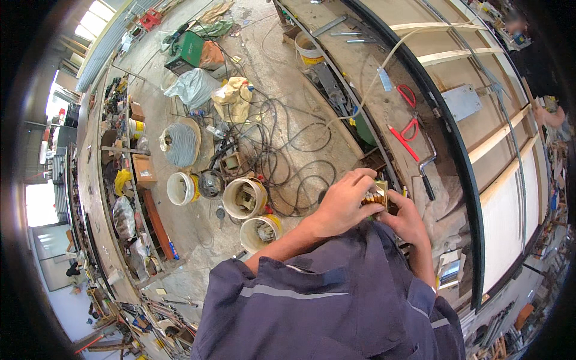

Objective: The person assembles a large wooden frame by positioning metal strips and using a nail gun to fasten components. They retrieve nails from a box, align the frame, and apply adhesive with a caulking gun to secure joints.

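Observation:
Both hands meet in front of my chest around a small yellow-and-brown box-shaped thing [378, 195], whose exact kind I cannot make out. My left hand [347, 203] grips it from the left, with the thumb along its near side and the fingers bent over the top. From the right, my right hand [409, 223] closes on it with thumb and fingers. The fingers hide part of the thing. Just beyond, on the bench, lie a red-handled tool [404, 144] and a bent metal crank with a black grip [427, 174].
A black-edged frame with wooden slats [499, 144] rests on the bench at right. On the floor stand white buckets [245, 198], a grey wire coil [180, 144], tangled black cables [282, 150] and a green machine [185, 53]. Another person [534, 54] is at the far right.

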### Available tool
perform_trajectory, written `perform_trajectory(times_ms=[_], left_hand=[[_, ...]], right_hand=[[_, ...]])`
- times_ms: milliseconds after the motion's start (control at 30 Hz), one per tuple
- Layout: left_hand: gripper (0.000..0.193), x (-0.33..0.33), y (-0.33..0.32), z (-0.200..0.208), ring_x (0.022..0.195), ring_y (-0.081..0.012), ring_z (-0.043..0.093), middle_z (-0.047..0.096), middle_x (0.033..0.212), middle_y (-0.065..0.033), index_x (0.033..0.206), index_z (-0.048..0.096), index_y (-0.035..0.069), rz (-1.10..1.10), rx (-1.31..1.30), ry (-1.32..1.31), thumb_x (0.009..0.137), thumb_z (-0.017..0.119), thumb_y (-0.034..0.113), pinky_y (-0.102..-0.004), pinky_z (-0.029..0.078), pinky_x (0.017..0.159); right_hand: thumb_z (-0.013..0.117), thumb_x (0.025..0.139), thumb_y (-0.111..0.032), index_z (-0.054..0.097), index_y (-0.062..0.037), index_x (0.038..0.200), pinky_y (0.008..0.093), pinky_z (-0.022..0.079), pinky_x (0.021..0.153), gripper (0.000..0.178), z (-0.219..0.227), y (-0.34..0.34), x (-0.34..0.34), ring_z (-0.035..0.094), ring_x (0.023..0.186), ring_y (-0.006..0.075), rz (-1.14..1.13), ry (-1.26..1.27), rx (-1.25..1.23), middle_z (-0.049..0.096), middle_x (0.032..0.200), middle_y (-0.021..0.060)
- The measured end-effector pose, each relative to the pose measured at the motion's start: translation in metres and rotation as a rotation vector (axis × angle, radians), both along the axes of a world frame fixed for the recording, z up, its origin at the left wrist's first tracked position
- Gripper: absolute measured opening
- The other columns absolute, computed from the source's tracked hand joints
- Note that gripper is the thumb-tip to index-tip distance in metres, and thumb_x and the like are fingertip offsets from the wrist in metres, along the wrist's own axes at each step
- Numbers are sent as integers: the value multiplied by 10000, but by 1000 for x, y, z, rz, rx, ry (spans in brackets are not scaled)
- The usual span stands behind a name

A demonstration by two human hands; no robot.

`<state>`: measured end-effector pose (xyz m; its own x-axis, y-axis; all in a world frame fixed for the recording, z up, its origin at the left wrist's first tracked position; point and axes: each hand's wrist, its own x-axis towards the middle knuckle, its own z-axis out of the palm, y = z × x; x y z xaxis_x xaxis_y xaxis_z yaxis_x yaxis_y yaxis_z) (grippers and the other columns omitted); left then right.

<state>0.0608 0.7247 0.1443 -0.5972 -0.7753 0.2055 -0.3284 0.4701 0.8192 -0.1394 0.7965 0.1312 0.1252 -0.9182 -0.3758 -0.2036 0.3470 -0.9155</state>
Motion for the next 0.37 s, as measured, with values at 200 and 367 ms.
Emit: perform_trajectory(times_ms=[200,367], left_hand=[[235,25,-18,-13,1092,-305,603,592,1246,-146,903,577,26,-128,179,111,799,779,87,-364,517,879],[190,48,-43,2,1182,-298,587,590,1294,-146,907,588,31,-90,313,178,835,756,81,-375,481,988]], right_hand=[[708,752,-61,619,18,1151,334,474,907,417,3,-11,28,616,999,211,24,160,-102,652,1031,124],[712,768,-72,626,-9,1156,332,467,912,402,1,-28,39,608,982,203,-22,72,-7,653,1048,89]])
